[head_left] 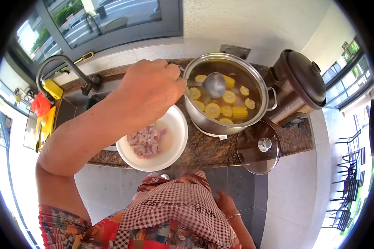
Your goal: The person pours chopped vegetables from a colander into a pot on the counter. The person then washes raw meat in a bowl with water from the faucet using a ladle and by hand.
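Beside the pot (200,122), the left hand (153,87) sits high with fingers wrapped round the ladle (215,85), presumably so its handle clears the rim above the corn (212,110), while the right hand (225,204) hangs by the apron (174,203), its grip unclear.

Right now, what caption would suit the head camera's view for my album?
A left hand holds a ladle over a pot of corn in brownish liquid, beside a white bowl of pinkish meat pieces.
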{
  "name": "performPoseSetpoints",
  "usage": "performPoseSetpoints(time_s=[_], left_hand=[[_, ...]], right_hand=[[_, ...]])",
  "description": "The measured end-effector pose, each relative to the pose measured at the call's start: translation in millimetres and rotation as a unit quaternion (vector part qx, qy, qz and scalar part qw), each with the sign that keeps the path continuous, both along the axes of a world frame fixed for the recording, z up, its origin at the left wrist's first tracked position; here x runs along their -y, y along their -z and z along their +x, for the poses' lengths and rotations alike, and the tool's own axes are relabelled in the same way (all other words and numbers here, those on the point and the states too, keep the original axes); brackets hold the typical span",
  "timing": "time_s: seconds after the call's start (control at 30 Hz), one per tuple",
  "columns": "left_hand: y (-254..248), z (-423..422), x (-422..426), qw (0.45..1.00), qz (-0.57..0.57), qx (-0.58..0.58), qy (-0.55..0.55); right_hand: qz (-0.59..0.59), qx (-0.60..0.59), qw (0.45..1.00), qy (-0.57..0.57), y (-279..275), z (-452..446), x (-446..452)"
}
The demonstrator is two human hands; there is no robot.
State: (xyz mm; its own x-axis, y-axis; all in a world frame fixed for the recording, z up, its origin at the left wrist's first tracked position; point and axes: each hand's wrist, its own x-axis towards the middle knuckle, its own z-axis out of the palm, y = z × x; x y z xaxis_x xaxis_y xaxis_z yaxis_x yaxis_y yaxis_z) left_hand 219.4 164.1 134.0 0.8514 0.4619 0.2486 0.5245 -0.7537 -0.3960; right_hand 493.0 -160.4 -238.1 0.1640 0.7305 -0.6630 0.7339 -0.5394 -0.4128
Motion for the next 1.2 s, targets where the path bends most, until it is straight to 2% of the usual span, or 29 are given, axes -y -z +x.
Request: performPoseSetpoints(time_s=[0.13,0.23,0.37,0.53,0.83,0.93,1.03,1.17,1.2], left_hand=[[-4,28,-7,0.995,-0.023,-0.097,0.002],[2,35,-15,0.995,-0.029,-0.099,0.003],[10,33,-29,0.994,-0.085,-0.064,-0.040],[0,16,-28,0.983,-0.153,0.014,-0.105],[-37,-33,-2,0.981,-0.152,0.056,-0.110],[-39,-37,-2,0.984,-0.141,0.058,-0.089],[-35,-22,-2,0.989,-0.122,0.001,-0.085],[-24,2,12,0.997,-0.029,-0.016,0.071],[-23,5,16,0.997,-0.020,-0.025,0.070]], right_hand=[[0.009,-0.017,0.998,0.054,14,13,29],[-0.009,0.005,0.998,0.055,34,20,43],[-0.003,0.028,0.999,0.035,46,28,46],[-0.049,0.029,0.998,0.029,35,36,26],[-0.014,0.040,0.999,-0.025,32,34,-6],[-0.007,0.034,0.998,-0.053,29,22,-18],[-0.021,0.035,0.997,-0.062,25,9,-32],[-0.011,0.019,0.998,-0.059,21,-1,-37],[-0.017,0.015,0.998,-0.052,24,-2,-34]])
